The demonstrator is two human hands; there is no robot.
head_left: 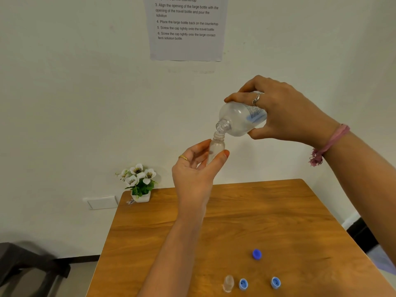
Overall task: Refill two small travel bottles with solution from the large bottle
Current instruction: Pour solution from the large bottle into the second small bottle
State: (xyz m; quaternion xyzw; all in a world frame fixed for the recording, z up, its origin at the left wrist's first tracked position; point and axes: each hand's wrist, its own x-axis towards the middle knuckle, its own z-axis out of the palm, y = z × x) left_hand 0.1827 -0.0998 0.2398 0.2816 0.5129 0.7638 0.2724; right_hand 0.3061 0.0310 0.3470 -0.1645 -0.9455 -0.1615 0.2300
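Spillage threatens: right hand (285,112) grips tilted large bottle (240,118); left hand (197,168) pinches narrow-mouthed travel bottle (216,146) midair.

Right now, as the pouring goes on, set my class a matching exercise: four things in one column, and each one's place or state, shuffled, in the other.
Things:
1. large bottle
2. travel bottle in hand
3. dark blue cap
4. flower pot

Places or states:
A. at the table's far left corner
B. tilted, mouth down, gripped by the right hand
C. lying alone on the table
D. upright, open, held by the left hand

Pairs: 1-B, 2-D, 3-C, 4-A
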